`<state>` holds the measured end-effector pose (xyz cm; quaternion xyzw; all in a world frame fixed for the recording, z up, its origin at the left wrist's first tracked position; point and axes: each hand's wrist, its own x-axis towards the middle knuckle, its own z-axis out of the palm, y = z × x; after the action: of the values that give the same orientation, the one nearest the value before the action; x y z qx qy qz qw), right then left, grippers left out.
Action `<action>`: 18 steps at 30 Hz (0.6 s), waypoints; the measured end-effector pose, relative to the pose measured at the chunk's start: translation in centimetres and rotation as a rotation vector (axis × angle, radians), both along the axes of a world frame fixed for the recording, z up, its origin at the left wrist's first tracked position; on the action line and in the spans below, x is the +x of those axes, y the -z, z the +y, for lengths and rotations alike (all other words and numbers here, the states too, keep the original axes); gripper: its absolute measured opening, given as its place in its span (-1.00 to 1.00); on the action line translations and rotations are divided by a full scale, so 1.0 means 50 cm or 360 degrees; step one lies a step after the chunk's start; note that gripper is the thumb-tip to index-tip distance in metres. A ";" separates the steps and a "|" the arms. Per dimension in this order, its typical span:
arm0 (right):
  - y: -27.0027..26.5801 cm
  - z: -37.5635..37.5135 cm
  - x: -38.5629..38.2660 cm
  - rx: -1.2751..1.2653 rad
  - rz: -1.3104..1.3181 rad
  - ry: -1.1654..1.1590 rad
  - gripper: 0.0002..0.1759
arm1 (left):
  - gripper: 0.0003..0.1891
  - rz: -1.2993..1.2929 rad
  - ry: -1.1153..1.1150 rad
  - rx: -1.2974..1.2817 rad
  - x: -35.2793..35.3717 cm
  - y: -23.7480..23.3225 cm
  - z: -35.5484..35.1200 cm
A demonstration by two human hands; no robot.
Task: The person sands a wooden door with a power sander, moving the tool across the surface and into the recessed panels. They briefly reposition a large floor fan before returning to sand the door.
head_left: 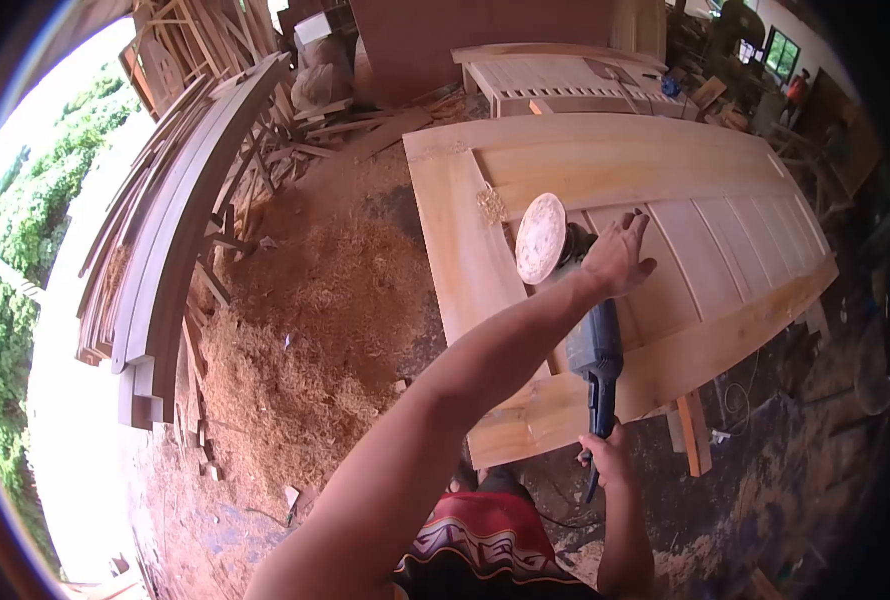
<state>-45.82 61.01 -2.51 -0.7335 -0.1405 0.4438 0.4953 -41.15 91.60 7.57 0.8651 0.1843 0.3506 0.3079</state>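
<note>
An angle grinder [595,335] with a round, pale sanding disc [542,240] lies across my view over a wooden door panel [605,160]. The disc is tipped up on edge, its face turned to the left. Around the rear handle of the grinder my right hand [611,455] is closed, near the panel's front edge. My left hand [620,258] is beside the grinder's head, fingers stretched out to the right over the panel; whether it touches the tool is hard to see. A small heap of shavings [491,206] sits on the panel left of the disc.
Long timber beams [200,200] rest on supports at the left. Sawdust and shavings [295,320] cover the floor between. Behind the panel stands another slatted wooden piece [555,75]. A person [797,90] is at the far right. A power cord [592,487] hangs from the grinder.
</note>
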 end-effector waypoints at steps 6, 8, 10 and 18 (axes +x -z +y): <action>-0.001 0.022 -0.027 0.0149 0.0149 0.0085 -0.60 | -0.25 0.0407 -0.0171 -0.0380 0.095 0.047 0.070; 0.034 0.026 -0.026 0.0435 0.0553 0.0195 -0.59 | -0.34 0.0461 0.0009 -0.0699 0.117 0.061 0.107; 0.068 0.035 -0.020 0.0460 0.0976 0.0278 -0.61 | -0.49 0.0314 0.0134 -0.0642 0.137 0.102 0.128; -0.096 0.105 -0.219 0.0103 -0.0255 0.0313 -0.55 | -0.53 0.0122 0.0812 -0.1417 -0.228 -0.033 0.278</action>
<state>-56.76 66.28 2.30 -0.7604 -0.1213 0.3284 0.5471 -52.56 105.48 9.20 0.6797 0.1098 0.1199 0.7152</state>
